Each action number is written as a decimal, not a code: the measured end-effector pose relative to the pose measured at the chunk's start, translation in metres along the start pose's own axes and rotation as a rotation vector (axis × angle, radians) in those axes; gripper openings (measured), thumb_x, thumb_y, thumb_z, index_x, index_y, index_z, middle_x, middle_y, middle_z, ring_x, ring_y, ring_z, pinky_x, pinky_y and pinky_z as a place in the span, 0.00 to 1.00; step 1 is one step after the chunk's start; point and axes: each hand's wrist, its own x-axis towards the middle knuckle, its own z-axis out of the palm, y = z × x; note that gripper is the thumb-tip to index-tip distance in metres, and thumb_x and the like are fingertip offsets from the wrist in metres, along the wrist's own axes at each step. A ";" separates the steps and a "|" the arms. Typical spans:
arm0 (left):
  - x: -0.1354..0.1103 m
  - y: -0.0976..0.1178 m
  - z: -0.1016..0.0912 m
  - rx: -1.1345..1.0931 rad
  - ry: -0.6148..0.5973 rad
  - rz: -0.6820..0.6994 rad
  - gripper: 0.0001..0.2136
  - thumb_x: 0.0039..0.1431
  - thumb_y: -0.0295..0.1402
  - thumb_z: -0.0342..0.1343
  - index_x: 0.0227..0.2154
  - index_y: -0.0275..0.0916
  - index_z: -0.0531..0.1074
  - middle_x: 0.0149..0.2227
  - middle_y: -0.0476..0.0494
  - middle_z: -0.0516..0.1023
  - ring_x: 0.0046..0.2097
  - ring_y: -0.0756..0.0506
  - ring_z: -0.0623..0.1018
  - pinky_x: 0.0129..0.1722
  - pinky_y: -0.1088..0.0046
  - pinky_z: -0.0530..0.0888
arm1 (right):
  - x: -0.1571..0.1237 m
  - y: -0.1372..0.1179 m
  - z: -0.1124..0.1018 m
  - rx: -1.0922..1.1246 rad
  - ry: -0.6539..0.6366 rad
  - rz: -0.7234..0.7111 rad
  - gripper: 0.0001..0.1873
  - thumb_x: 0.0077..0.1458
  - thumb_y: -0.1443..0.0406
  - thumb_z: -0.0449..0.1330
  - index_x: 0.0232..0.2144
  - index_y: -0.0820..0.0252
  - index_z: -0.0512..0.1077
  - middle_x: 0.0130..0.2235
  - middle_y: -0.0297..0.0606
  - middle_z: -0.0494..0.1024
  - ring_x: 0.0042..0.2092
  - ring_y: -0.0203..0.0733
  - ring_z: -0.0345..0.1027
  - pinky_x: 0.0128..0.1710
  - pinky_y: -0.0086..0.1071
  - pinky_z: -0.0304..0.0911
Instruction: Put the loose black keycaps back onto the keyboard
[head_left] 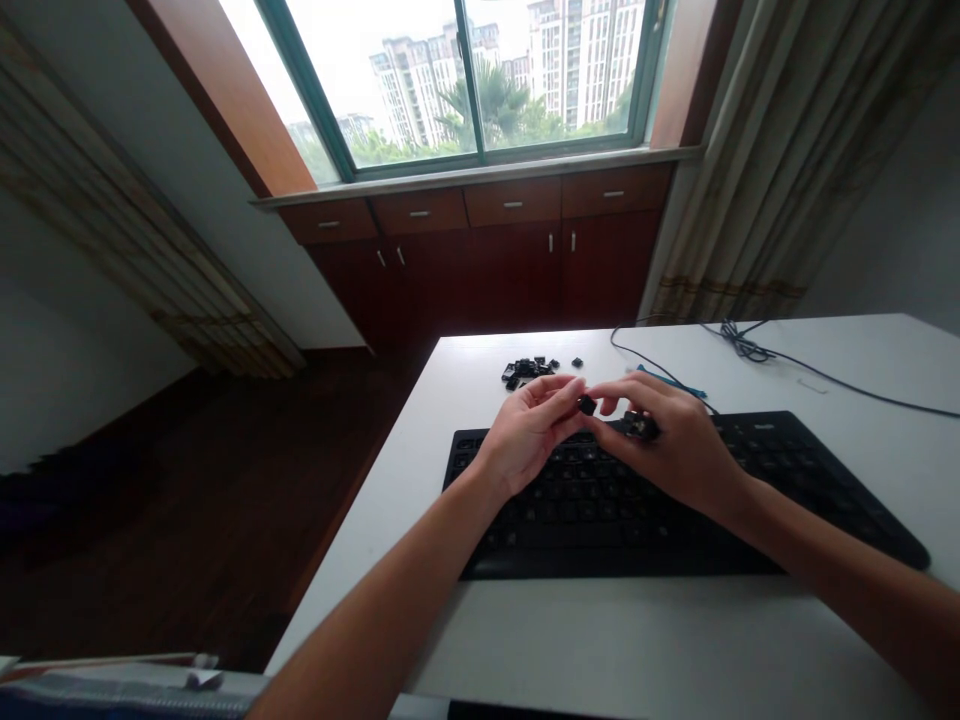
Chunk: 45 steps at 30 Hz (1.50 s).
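Note:
A black keyboard lies on the white table. Both hands hover over its upper middle rows. My left hand and my right hand meet fingertip to fingertip, pinching one small black keycap between them. My right hand also grips a small dark tool or further keycaps under its fingers; I cannot make out which. A little pile of loose black keycaps lies on the table just beyond the keyboard, behind my left hand.
A dark cable runs from a coil at the back across the table's right side. A blue thin object lies behind my right hand. The table's left edge drops to a dark wood floor. Cabinets stand under the window.

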 end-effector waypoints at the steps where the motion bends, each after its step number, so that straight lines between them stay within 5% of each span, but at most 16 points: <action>1: 0.000 0.000 0.000 0.006 -0.014 -0.010 0.12 0.55 0.34 0.67 0.39 0.33 0.76 0.37 0.42 0.79 0.39 0.50 0.79 0.41 0.75 0.75 | 0.000 0.000 0.000 0.001 -0.002 0.001 0.12 0.57 0.66 0.64 0.45 0.58 0.74 0.38 0.35 0.75 0.38 0.39 0.70 0.39 0.34 0.66; 20: -0.002 0.005 0.000 -0.137 0.016 -0.109 0.13 0.53 0.18 0.64 0.42 0.33 0.75 0.42 0.41 0.81 0.44 0.47 0.82 0.48 0.72 0.77 | 0.001 0.005 -0.002 0.028 0.030 0.038 0.12 0.57 0.66 0.65 0.45 0.56 0.76 0.43 0.39 0.79 0.44 0.43 0.74 0.46 0.37 0.69; 35: 0.000 0.004 -0.002 -0.088 0.022 -0.081 0.14 0.49 0.18 0.66 0.40 0.33 0.76 0.42 0.41 0.81 0.45 0.48 0.81 0.51 0.70 0.75 | 0.002 0.008 -0.006 -0.022 0.017 -0.005 0.10 0.57 0.64 0.65 0.42 0.56 0.76 0.43 0.41 0.80 0.44 0.46 0.76 0.46 0.42 0.71; 45: -0.003 0.006 -0.001 0.154 -0.084 -0.034 0.14 0.52 0.29 0.68 0.42 0.34 0.77 0.47 0.38 0.79 0.48 0.46 0.79 0.55 0.65 0.71 | 0.000 0.024 -0.039 -0.064 -0.182 -0.070 0.11 0.59 0.64 0.63 0.45 0.54 0.77 0.46 0.39 0.81 0.44 0.43 0.76 0.44 0.37 0.72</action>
